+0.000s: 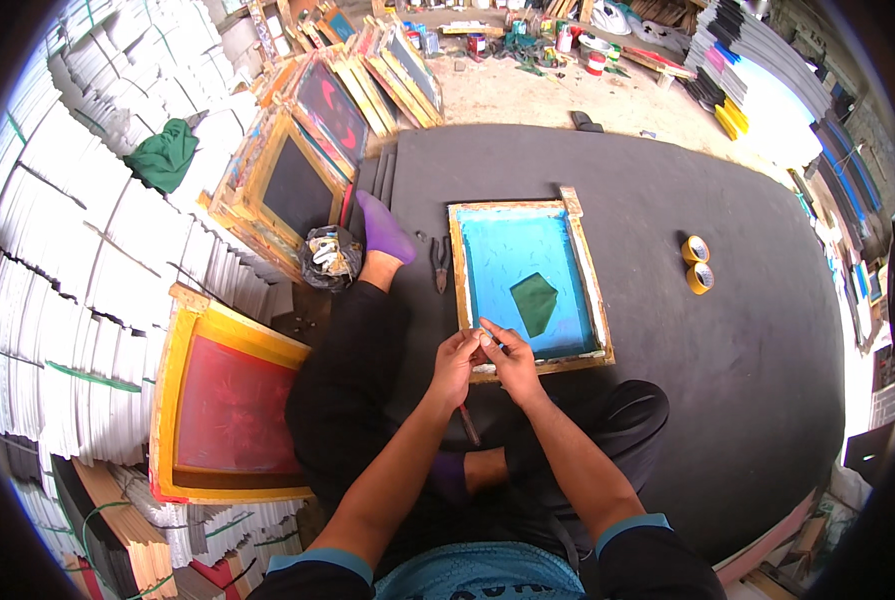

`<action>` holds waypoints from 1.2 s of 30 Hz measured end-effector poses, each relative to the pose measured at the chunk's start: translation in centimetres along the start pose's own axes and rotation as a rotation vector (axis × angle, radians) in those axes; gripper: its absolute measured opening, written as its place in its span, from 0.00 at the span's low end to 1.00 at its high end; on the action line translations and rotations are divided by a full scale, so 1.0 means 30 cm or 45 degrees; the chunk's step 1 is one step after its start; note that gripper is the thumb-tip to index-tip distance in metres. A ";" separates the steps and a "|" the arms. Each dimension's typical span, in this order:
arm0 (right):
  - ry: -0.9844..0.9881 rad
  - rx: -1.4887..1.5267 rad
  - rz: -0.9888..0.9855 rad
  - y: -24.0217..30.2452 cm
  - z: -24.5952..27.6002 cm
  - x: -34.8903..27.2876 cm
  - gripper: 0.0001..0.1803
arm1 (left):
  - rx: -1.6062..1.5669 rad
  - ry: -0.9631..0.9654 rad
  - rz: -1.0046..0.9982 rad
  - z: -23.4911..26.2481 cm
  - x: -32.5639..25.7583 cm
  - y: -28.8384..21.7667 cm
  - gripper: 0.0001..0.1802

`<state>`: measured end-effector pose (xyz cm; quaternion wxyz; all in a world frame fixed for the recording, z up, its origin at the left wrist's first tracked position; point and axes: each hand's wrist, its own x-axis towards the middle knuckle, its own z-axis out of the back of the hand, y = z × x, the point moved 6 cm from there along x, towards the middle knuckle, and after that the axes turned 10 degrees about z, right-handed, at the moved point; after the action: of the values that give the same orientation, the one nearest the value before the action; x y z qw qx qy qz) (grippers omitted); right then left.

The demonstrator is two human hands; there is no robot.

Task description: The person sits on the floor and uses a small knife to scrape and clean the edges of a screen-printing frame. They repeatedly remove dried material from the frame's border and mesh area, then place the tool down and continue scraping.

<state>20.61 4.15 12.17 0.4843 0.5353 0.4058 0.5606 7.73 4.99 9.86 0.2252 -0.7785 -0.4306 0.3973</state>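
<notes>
the black mat (757,400) lies beneath the wooden frame (592,290). over the frame's near edge, left grip (454,366) and right grip (513,364) meet, both pinched closed; on what, i cannot tell. inside the frame, beyond them, lies a green patch (535,303); left of it, pliers (440,265).

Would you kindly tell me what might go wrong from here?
Anything pinched between the left hand and right hand, too small to make out, might drop onto the blue mesh. The green piece on it seems loose and could be brushed aside. The pliers lie beside the frame and might get knocked.
</notes>
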 end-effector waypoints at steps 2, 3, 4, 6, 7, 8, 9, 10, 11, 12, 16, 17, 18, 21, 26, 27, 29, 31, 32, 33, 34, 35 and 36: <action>0.007 0.022 -0.022 0.001 -0.001 -0.001 0.22 | -0.012 -0.006 -0.003 -0.011 -0.005 -0.004 0.09; 0.013 0.030 -0.031 0.005 -0.003 0.000 0.22 | -0.018 -0.009 -0.007 -0.016 -0.007 -0.008 0.08; 0.019 0.039 -0.041 0.010 -0.003 0.002 0.21 | -0.039 -0.021 0.001 -0.017 -0.008 -0.008 0.08; 0.029 0.215 -0.142 0.033 0.006 -0.009 0.20 | -0.083 -0.044 0.018 -0.020 -0.011 -0.013 0.07; 0.033 0.303 -0.193 0.042 0.011 -0.012 0.19 | -0.140 -0.016 0.061 -0.024 -0.014 -0.015 0.07; 0.017 0.319 -0.181 0.032 0.028 -0.007 0.18 | -0.197 0.012 0.105 -0.025 -0.016 -0.019 0.08; -0.003 0.333 -0.169 0.028 0.052 -0.002 0.17 | -0.253 0.042 0.150 -0.034 -0.020 -0.023 0.08; -0.024 0.347 -0.158 0.024 0.068 0.002 0.16 | -0.268 0.045 0.187 -0.039 -0.022 -0.022 0.08; -0.010 0.197 -0.048 0.034 0.082 0.008 0.16 | -0.283 0.048 0.225 -0.045 -0.022 -0.020 0.09; 0.010 0.052 0.061 0.066 0.084 0.020 0.15 | -0.297 0.044 0.258 -0.043 -0.024 -0.020 0.09; 0.087 -0.157 0.236 0.124 0.072 0.035 0.13 | -0.196 0.091 0.240 -0.025 -0.005 -0.001 0.08; 0.080 -0.171 0.256 0.132 0.071 0.037 0.13 | -0.167 0.082 0.228 -0.026 -0.003 0.004 0.08; 0.071 -0.186 0.276 0.139 0.069 0.039 0.12 | -0.136 0.074 0.216 -0.029 -0.001 0.004 0.08; 0.057 -0.188 0.292 0.139 0.064 0.043 0.10 | -0.060 0.041 0.171 -0.022 0.002 0.007 0.08; 0.005 -0.050 0.188 0.086 0.064 0.041 0.06 | 0.098 0.043 0.118 -0.021 0.015 -0.005 0.07; -0.005 0.029 0.122 0.070 0.061 0.036 0.05 | 0.134 0.040 0.110 -0.020 0.013 -0.009 0.07; -0.009 0.135 0.029 0.046 0.058 0.032 0.04 | 0.157 0.054 0.113 -0.018 0.005 -0.011 0.08; 0.008 0.192 -0.026 0.041 0.051 0.027 0.03 | 0.178 0.053 0.128 -0.006 -0.007 -0.007 0.08; 0.019 0.201 -0.088 0.025 0.050 0.023 0.04 | 0.189 0.047 0.140 0.002 -0.013 -0.005 0.09; 0.030 0.208 -0.149 0.005 0.053 0.017 0.04 | 0.201 0.044 0.153 0.008 -0.017 -0.003 0.09; 0.040 0.216 -0.210 -0.017 0.049 0.009 0.05 | 0.223 0.050 0.160 0.015 -0.021 -0.002 0.09; 0.032 0.184 -0.194 -0.042 0.043 0.002 0.04 | 0.245 0.057 0.166 0.025 -0.027 -0.002 0.10; 0.025 0.149 -0.176 -0.057 0.034 0.002 0.04 | 0.263 0.066 0.169 0.030 -0.029 -0.004 0.10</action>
<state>21.82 4.47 10.62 0.4856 0.5279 0.4785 0.5065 6.66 4.32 9.80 0.2885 -0.7879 -0.3288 0.4335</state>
